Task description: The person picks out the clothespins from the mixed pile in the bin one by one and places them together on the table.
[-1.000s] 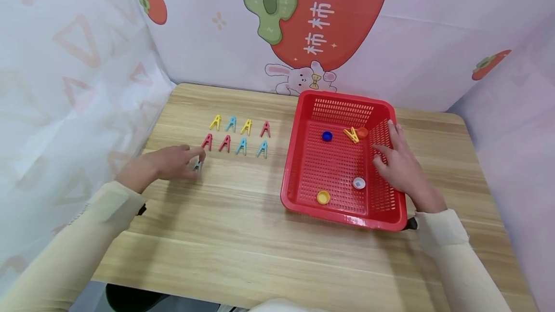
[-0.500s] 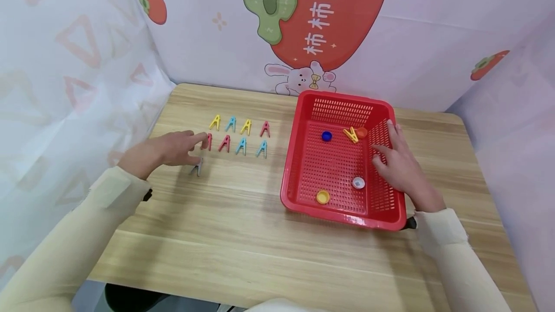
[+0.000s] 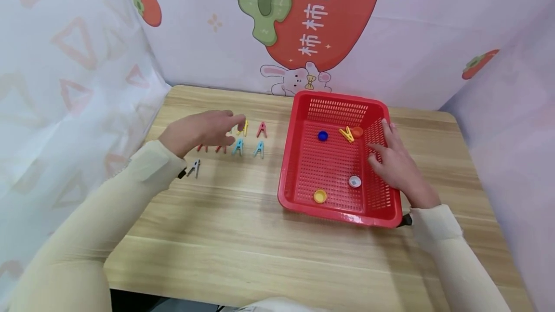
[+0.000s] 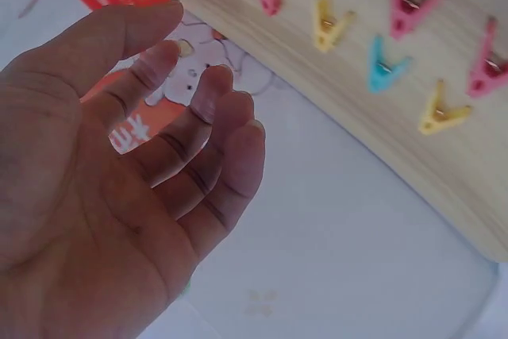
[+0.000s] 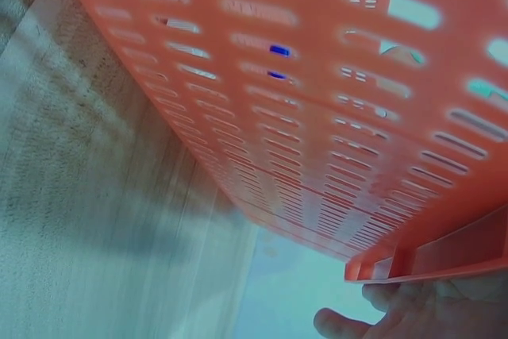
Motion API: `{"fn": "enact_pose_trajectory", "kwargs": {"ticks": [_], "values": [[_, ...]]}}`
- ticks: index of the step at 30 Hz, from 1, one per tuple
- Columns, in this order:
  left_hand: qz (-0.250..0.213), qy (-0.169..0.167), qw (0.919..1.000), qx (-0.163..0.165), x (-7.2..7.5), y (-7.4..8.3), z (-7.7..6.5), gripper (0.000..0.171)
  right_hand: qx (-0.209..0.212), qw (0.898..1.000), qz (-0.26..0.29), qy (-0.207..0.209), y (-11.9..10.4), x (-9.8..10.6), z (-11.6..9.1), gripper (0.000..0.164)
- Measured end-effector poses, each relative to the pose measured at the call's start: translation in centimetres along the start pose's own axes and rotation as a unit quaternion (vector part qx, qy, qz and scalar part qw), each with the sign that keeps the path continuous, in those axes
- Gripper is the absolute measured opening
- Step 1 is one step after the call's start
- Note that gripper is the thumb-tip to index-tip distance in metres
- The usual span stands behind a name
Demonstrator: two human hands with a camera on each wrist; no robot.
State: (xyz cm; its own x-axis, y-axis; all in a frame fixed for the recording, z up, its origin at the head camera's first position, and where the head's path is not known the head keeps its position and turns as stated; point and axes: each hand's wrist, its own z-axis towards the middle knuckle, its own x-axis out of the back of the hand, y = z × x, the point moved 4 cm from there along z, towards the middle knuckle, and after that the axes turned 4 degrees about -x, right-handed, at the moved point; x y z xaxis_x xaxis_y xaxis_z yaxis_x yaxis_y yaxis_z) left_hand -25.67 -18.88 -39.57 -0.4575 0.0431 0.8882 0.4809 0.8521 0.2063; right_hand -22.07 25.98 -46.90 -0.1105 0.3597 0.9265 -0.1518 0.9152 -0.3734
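My left hand (image 3: pixel 208 126), empty with loosely bent fingers, hovers over two rows of small plastic clothespins on the table. Red (image 3: pixel 262 129), yellow and light-blue clothespins (image 3: pixel 258 149) show around it, while the hand covers others in the head view. A grey clothespin (image 3: pixel 194 168) lies nearer the front, below the left wrist. In the left wrist view several clothespins, among them a pink clothespin (image 4: pixel 409 1), lie beyond the fingertips. My right hand (image 3: pixel 399 170) holds the right rim of a red plastic basket (image 3: pixel 286 158), its fingers straddling the edge.
Inside the basket are a yellow clothespin (image 3: pixel 347 134) and round caps: a blue cap (image 3: pixel 323 136), an orange cap (image 3: pixel 357 132), a white cap (image 3: pixel 354 181) and a yellow cap (image 3: pixel 320 196). Printed cloth (image 3: pixel 195 37) hangs behind the wooden table (image 3: pixel 260 259).
My left hand has let go of the grey clothespin, leaving it on the table, and has moved right and farther back over the rows. The right hand stays on the basket.
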Motion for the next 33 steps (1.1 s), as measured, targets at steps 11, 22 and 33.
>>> {"fn": "enact_pose_trajectory", "kwargs": {"ticks": [11,22,33], "values": [[0.021,-0.018,0.9996,0.004,2.3,4.8,4.3,0.042,-0.001,1.0,0.0,0.001,-0.1,-0.2,-0.1,0.052],[0.031,-0.015,0.9985,-0.042,4.4,9.5,8.0,0.043,0.002,1.0,-0.006,0.0,0.1,-0.2,-0.1,0.051],[0.086,-0.03,0.9927,-0.079,4.8,13.8,11.9,0.042,0.0,1.0,-0.008,0.005,-0.1,-0.1,-0.1,0.051]]}}
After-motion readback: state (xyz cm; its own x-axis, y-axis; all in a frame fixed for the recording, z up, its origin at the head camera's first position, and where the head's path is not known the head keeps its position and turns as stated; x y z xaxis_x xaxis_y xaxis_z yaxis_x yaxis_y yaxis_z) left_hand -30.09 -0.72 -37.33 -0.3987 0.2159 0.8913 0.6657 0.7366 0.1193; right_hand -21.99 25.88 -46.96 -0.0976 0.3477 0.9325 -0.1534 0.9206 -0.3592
